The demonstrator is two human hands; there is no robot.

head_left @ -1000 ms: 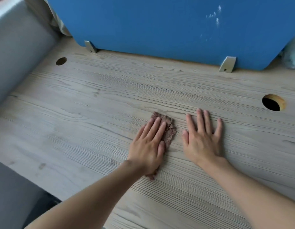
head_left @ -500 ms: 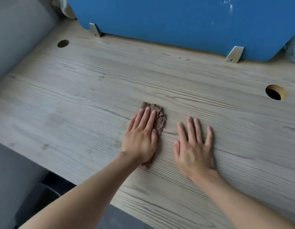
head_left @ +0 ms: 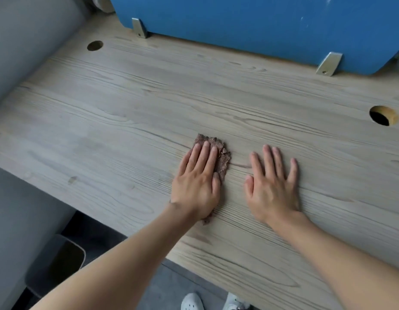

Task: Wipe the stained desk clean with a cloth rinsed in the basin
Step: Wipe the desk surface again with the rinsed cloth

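Brown cloth [head_left: 221, 157] lies under the flat, straight-fingered left hand [head_left: 197, 182], pressed to the desk [head_left: 104, 130] for wiping. Right hand [head_left: 272, 186], spread beside it, probably braces. Stains: indistinct.

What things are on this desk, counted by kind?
Hands: 2, left hand, right hand
Cloth: 1
Round holes: 2, left hole, right hole
Metal brackets: 2, left bracket, right bracket
Blue panel: 1
Total: 8

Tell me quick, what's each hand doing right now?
Left hand: open, fingers straight, pressing the brown cloth flat on the desk.
Right hand: open, palm flat on the bare desk, holding nothing.
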